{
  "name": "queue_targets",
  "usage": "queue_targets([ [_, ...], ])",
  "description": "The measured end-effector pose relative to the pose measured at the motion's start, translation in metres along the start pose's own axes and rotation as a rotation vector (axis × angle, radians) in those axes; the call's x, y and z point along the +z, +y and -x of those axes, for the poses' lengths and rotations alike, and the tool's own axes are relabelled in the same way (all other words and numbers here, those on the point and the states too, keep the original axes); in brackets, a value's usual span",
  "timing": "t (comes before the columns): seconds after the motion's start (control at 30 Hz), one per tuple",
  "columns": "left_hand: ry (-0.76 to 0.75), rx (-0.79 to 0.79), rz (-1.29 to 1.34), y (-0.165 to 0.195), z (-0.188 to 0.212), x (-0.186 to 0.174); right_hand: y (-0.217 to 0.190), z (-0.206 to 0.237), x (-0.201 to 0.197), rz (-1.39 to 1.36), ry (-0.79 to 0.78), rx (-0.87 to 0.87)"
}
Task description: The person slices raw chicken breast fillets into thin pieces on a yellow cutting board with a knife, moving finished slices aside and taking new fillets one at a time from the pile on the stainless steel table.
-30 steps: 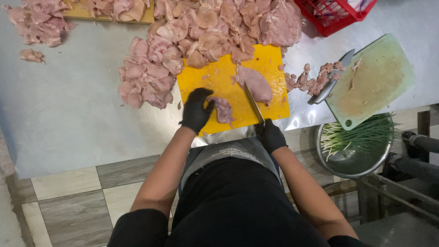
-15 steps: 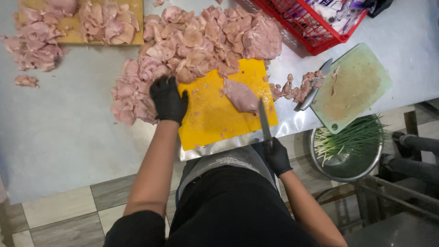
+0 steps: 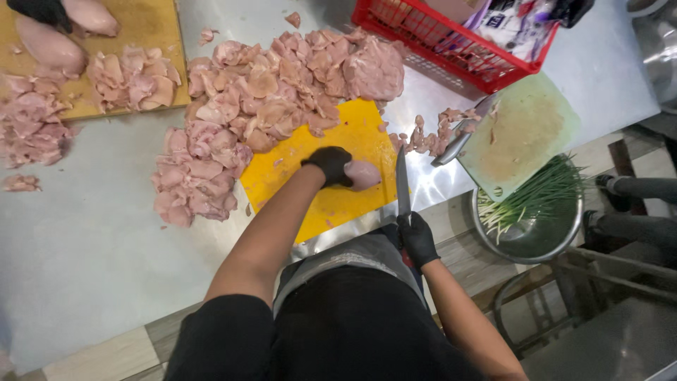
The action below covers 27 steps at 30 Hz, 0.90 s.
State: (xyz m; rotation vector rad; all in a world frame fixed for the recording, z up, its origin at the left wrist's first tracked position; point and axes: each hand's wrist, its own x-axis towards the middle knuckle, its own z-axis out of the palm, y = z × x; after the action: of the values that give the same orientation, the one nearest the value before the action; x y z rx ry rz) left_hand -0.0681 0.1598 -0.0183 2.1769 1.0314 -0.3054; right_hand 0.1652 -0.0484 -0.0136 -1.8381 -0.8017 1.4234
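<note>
My left hand (image 3: 330,165), in a black glove, presses on a whole raw chicken piece (image 3: 364,174) lying on the yellow cutting board (image 3: 331,204). My right hand (image 3: 417,238), also in a black glove, grips a knife (image 3: 403,185) by its handle at the table's near edge. The blade points away from me just right of the chicken piece. A large heap of cut raw chicken (image 3: 261,99) spreads across the far side of the yellow board and onto the steel table (image 3: 84,233).
Another person's gloved hand (image 3: 42,10) works chicken on a wooden board (image 3: 144,28) at far left. A red basket (image 3: 451,42), a pale green cutting board (image 3: 522,134) with a cleaver (image 3: 462,134), and a steel bowl of green onions (image 3: 532,212) lie to the right.
My left hand moved from the pile at the left to the chicken piece on the yellow board. The knife in my right hand stayed near the table edge.
</note>
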Motion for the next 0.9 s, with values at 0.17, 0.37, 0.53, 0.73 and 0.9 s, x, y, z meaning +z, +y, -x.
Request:
queue_targets([
  [0.17, 0.337, 0.08, 0.532, 0.006, 0.026, 0.061, 0.002, -0.008, 0.002, 0.019, -0.009, -0.067],
  [0.37, 0.611, 0.099, 0.88, 0.031, 0.023, 0.061, -0.014, -0.023, -0.008, -0.033, 0.011, -0.119],
  [0.53, 0.409, -0.306, 0.716, -0.009, 0.052, 0.086, -0.023, -0.027, 0.002, -0.019, -0.058, -0.092],
  [0.73, 0.631, -0.236, 0.541, -0.044, 0.1, 0.127, -0.007, -0.017, 0.014, 0.093, -0.116, -0.09],
  [0.9, 0.672, -0.495, 0.278, 0.001, 0.089, 0.115, -0.004, -0.015, 0.021, -0.079, -0.119, -0.036],
])
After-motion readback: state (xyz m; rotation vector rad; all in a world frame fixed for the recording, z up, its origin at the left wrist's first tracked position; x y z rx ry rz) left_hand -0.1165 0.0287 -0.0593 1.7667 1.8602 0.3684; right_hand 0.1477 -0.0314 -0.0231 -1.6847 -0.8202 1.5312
